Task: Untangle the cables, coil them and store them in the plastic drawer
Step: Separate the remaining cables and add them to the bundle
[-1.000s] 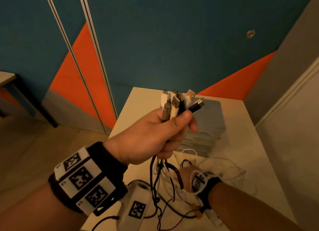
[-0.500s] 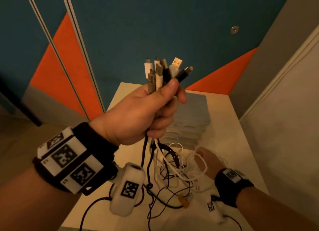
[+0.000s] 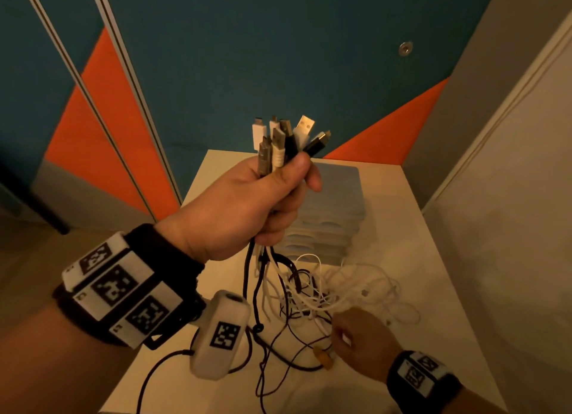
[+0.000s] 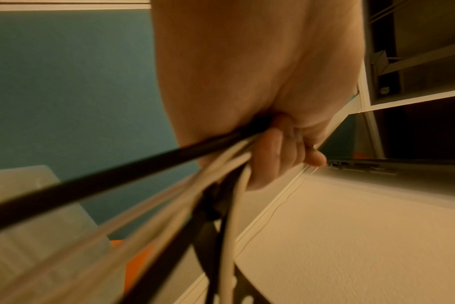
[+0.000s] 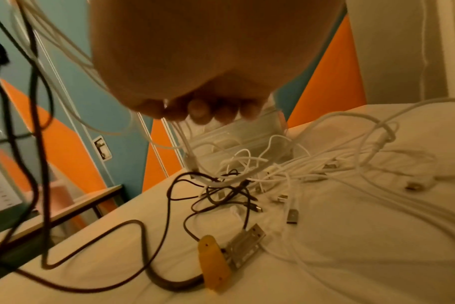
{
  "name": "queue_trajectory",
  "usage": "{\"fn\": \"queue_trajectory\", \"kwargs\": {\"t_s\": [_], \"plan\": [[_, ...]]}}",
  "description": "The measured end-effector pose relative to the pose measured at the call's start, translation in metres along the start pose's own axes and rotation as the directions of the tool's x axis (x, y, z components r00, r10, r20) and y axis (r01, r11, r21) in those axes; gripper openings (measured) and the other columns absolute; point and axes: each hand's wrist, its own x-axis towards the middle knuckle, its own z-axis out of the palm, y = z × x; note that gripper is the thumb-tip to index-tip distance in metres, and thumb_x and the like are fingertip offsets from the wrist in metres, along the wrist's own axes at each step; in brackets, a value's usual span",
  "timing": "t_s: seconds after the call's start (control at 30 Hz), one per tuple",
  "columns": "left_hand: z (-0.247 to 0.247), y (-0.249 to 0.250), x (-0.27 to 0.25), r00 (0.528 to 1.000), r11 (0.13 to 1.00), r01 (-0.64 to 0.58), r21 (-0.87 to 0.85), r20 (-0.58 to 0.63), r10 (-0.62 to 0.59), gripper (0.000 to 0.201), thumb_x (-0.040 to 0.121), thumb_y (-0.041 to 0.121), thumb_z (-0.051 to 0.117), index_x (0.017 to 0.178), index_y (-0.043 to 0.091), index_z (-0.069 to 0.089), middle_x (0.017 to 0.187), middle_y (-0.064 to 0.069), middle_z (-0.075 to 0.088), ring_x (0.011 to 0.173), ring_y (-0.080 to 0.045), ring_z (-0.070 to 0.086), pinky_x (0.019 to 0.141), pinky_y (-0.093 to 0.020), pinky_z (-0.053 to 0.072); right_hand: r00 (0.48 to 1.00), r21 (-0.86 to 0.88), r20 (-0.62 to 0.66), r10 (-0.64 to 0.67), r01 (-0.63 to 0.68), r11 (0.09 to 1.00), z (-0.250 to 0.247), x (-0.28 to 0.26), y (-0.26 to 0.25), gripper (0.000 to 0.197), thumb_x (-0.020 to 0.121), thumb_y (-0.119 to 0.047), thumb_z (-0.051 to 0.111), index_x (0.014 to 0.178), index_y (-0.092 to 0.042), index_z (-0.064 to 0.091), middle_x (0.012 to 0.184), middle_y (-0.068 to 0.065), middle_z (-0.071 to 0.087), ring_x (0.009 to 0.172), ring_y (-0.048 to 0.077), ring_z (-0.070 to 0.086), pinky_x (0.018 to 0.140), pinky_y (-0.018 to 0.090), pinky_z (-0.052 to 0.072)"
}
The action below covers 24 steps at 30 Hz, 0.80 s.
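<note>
The cables (image 3: 312,293) are black and white, with one yellow plug (image 5: 214,261) among them. The wall (image 3: 247,57) is teal with orange wedges and pale strips. The table (image 3: 411,227) is cream. Both wristbands (image 3: 123,289) are black, carrying white blocks printed with black square codes.

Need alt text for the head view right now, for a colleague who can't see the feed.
The left hand grips a bunch of cable plugs held upright, their black and white cables trailing into a tangle on the white table. The right hand pinches a white cable low in that tangle, before a translucent plastic drawer unit.
</note>
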Motion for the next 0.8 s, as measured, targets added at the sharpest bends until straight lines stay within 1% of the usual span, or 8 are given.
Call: {"fn": "queue_trajectory", "kwargs": {"t_s": [0.07, 0.1, 0.2, 0.3, 0.4, 0.57, 0.73, 0.8], "plan": [[-0.001, -0.001, 0.001, 1.0, 1.0, -0.019, 0.015, -0.023, 0.019, 0.032, 0.092, 0.043, 0.042, 0.077, 0.027, 0.066, 0.062, 0.002, 0.023, 0.047, -0.01, 0.017, 0.042, -0.022, 0.021, 0.979, -0.057, 0.205, -0.005, 0.017, 0.998, -0.002, -0.007, 0.0, 0.049, 0.078, -0.06, 0.026, 0.088, -0.023, 0.057, 0.075, -0.008, 0.056, 0.077, 0.012, 0.053, 0.064, 0.023, 0.034], [0.0, -0.002, 0.001, 0.999, 0.999, -0.027, 0.025, -0.037, 0.028, 0.032, 0.092, 0.043, 0.043, 0.077, 0.027, 0.066, 0.063, 0.0, 0.021, 0.048, -0.011, 0.016, 0.042, -0.022, 0.021, 0.96, -0.085, 0.279, -0.004, 0.029, 0.996, 0.0, -0.009, 0.002, 0.049, 0.081, -0.061, 0.028, 0.093, -0.025, 0.058, 0.082, -0.004, 0.063, 0.08, 0.014, 0.058, 0.065, 0.025, 0.037], [0.002, -0.005, 0.003, 0.996, 0.998, -0.046, 0.041, -0.075, 0.049, 0.031, 0.093, 0.042, 0.044, 0.076, 0.027, 0.066, 0.063, 0.0, 0.021, 0.049, -0.012, 0.016, 0.043, -0.024, 0.019, 0.929, -0.059, 0.355, 0.105, -0.09, 0.994, 0.013, -0.008, 0.003, 0.044, 0.089, -0.063, 0.034, 0.104, -0.03, 0.059, 0.099, -0.004, 0.067, 0.091, 0.017, 0.062, 0.076, 0.028, 0.047], [0.005, -0.014, 0.005, 0.992, 0.994, -0.072, 0.076, -0.094, 0.079, 0.03, 0.094, 0.039, 0.044, 0.078, 0.026, 0.066, 0.06, 0.005, 0.029, 0.047, -0.011, 0.021, 0.043, -0.025, 0.024, 0.915, -0.068, 0.305, 0.262, -0.254, 0.965, 0.029, 0.002, 0.002, 0.055, 0.084, -0.073, 0.033, 0.112, -0.032, 0.059, 0.112, -0.007, 0.064, 0.103, 0.016, 0.06, 0.087, 0.032, 0.048], [0.009, -0.022, 0.009, 0.99, 0.992, -0.063, 0.114, -0.119, 0.077, 0.03, 0.095, 0.039, 0.044, 0.079, 0.025, 0.065, 0.058, 0.007, 0.032, 0.047, -0.012, 0.023, 0.043, -0.026, 0.024, 0.903, -0.103, 0.287, 0.32, -0.303, 0.947, 0.044, 0.008, 0.002, 0.051, 0.085, -0.065, 0.044, 0.115, -0.026, 0.057, 0.119, -0.001, 0.055, 0.109, 0.02, 0.056, 0.091, 0.033, 0.046], [0.011, -0.028, 0.013, 0.984, 0.992, -0.059, 0.11, -0.16, 0.076, 0.03, 0.095, 0.039, 0.044, 0.079, 0.025, 0.065, 0.059, 0.006, 0.032, 0.046, -0.011, 0.023, 0.044, -0.026, 0.023, 0.913, -0.085, 0.297, 0.281, -0.268, 0.96, 0.048, 0.005, -0.001, 0.024, 0.091, -0.039, 0.046, 0.107, -0.023, 0.056, 0.119, 0.004, 0.052, 0.102, 0.024, 0.056, 0.087, 0.034, 0.047], [0.006, -0.028, 0.015, 0.977, 0.993, -0.059, 0.106, -0.199, 0.079, 0.03, 0.094, 0.041, 0.046, 0.077, 0.026, 0.066, 0.058, 0.006, 0.032, 0.047, -0.011, 0.022, 0.046, -0.03, 0.019, 0.963, 0.153, 0.191, 0.189, -0.219, 0.964, 0.01, -0.015, 0.008, 0.018, 0.086, -0.028, 0.058, 0.104, -0.029, 0.062, 0.104, -0.011, 0.053, 0.097, 0.009, 0.053, 0.088, 0.024, 0.044], [0.003, -0.029, 0.015, 0.972, 0.993, -0.063, 0.104, -0.217, 0.085, 0.03, 0.095, 0.041, 0.046, 0.078, 0.026, 0.065, 0.059, 0.006, 0.031, 0.047, -0.012, 0.022, 0.047, -0.031, 0.019, 0.973, 0.266, 0.135, 0.187, -0.217, 0.939, -0.012, -0.022, 0.015, 0.022, 0.085, -0.025, 0.062, 0.106, -0.031, 0.064, 0.105, -0.014, 0.058, 0.093, 0.003, 0.058, 0.087, 0.021, 0.049]]}}
